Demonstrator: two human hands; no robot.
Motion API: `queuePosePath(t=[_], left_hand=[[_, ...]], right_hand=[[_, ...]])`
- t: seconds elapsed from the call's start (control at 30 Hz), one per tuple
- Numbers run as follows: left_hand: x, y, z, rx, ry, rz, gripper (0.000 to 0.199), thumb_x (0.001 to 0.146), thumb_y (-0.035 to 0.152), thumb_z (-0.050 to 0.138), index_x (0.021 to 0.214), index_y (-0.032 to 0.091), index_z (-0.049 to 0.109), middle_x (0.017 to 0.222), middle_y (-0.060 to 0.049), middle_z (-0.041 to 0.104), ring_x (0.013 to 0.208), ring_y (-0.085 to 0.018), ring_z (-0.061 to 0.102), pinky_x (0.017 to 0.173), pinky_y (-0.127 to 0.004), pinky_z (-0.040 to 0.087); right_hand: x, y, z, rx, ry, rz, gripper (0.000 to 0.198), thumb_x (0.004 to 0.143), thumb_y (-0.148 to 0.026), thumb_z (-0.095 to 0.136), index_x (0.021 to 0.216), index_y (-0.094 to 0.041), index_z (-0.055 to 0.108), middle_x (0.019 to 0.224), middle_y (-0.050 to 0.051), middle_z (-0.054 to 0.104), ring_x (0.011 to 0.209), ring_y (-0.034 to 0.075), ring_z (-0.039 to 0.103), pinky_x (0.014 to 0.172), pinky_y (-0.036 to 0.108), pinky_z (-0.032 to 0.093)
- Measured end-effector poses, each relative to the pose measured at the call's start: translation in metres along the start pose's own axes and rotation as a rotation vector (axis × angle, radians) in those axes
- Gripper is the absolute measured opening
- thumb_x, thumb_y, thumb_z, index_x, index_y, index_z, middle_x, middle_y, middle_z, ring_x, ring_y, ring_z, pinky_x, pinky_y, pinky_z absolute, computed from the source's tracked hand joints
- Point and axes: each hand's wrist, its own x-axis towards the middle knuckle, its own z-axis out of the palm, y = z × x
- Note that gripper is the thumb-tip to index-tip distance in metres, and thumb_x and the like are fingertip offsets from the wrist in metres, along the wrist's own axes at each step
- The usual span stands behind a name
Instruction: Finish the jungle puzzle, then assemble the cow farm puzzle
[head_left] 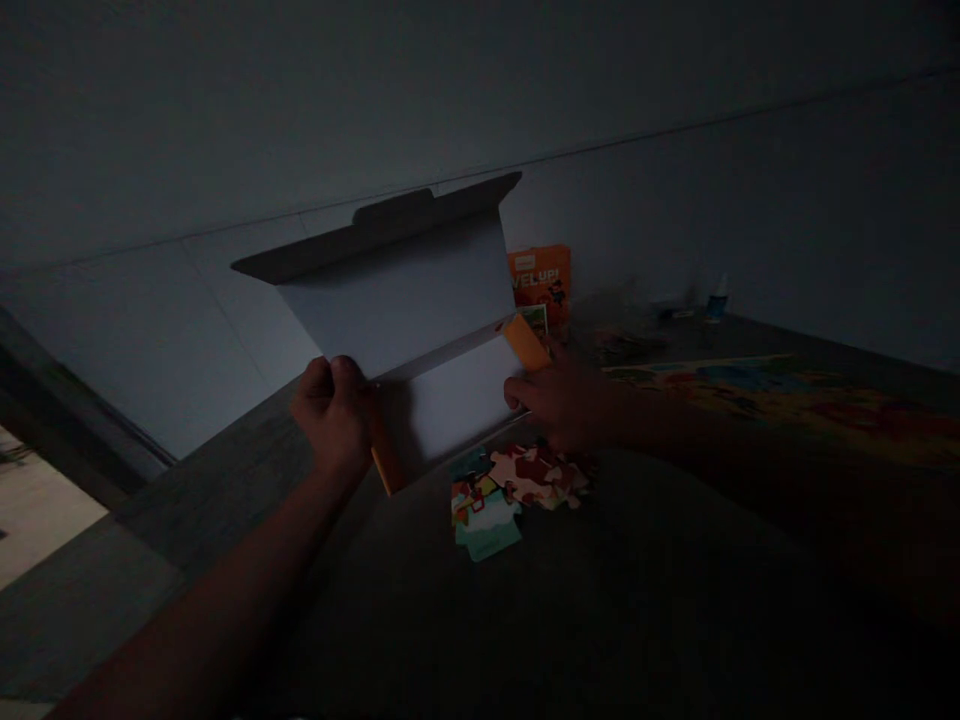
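Observation:
Between my hands is a cardboard box (450, 400) with its lid raised, white inside and orange at the side flaps. My left hand (334, 405) is closed round the box's left end, beside an orange flap. On the right end, my right hand (551, 395) grips the side below the other orange flap; some of its fingers are hidden in the dark. The box's inside shows bare white card. Just below the box lies a heap of jigsaw puzzle pieces (536, 475), pink, red and pale green.
Behind the box stands an orange printed box (551, 275) against the wall. To the right spreads a colourful flat puzzle or sheet (810, 395). A small bottle (718, 298) stands near the wall. The dark surface's left edge drops to a lighter floor (37, 510).

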Motion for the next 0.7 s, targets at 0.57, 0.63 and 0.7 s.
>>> queuePosePath(t=[0.57, 0.63, 0.7], left_hand=[[0.008, -0.001, -0.002, 0.066, 0.069, 0.022, 0.041, 0.090, 0.033, 0.062, 0.058, 0.019, 0.039, 0.054, 0.005, 0.035, 0.048, -0.009, 0.037, 0.045, -0.020, 0.033], [0.013, -0.004, -0.003, 0.060, 0.095, 0.007, 0.038, 0.091, 0.030, 0.058, 0.060, 0.019, 0.041, 0.053, 0.005, 0.038, 0.046, -0.009, 0.040, 0.044, -0.021, 0.035], [0.016, -0.007, -0.004, 0.059, 0.114, -0.005, 0.036, 0.091, 0.027, 0.057, 0.060, 0.019, 0.041, 0.053, 0.005, 0.037, 0.045, -0.009, 0.040, 0.044, -0.021, 0.035]], right_hand=[[0.004, 0.002, 0.007, -0.071, 0.270, -0.082, 0.017, 0.089, -0.018, 0.057, 0.086, -0.015, 0.073, 0.090, 0.010, 0.063, 0.091, 0.024, 0.054, 0.087, 0.042, 0.029], [0.005, 0.000, 0.007, -0.101, 0.439, -0.088, 0.019, 0.092, -0.017, 0.053, 0.089, -0.015, 0.072, 0.094, 0.010, 0.062, 0.093, 0.024, 0.052, 0.091, 0.043, 0.027], [0.005, -0.001, 0.009, -0.104, 0.554, -0.089, 0.021, 0.094, -0.015, 0.050, 0.090, -0.015, 0.071, 0.094, 0.009, 0.062, 0.091, 0.023, 0.051, 0.092, 0.043, 0.028]])
